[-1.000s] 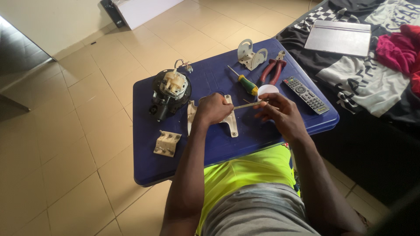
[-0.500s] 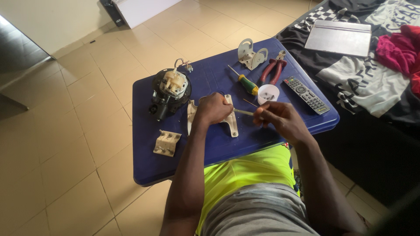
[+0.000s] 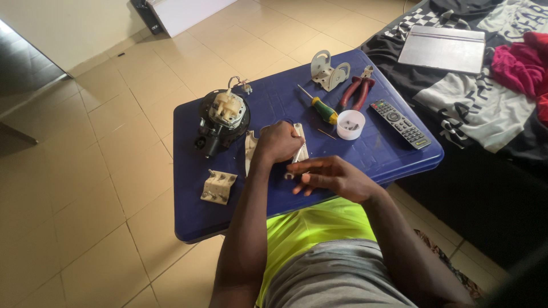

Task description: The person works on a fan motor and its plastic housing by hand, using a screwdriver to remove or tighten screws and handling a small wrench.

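My left hand (image 3: 278,142) is closed on a cream plastic bracket (image 3: 301,149) that lies in the middle of the blue plastic table (image 3: 394,157). My right hand (image 3: 332,177) hovers just in front of it, near the table's front edge, with its fingers spread. A small pale piece shows at its fingertips (image 3: 289,175); I cannot tell whether the hand holds it. A thin stick (image 3: 326,134) lies on the table between the bracket and a small white cup (image 3: 350,124).
On the table are a black motor with a cream top (image 3: 221,120), a cream plastic part (image 3: 218,187), a metal bracket (image 3: 329,71), a green-handled screwdriver (image 3: 322,108), red pliers (image 3: 357,91) and a remote (image 3: 399,123). A bed with clothes and a grey tablet (image 3: 442,48) stands at the right.
My right hand has let go of the thin stick, which now lies on the table, and has drawn back toward my body with its fingers spread. My left hand stays on the bracket.
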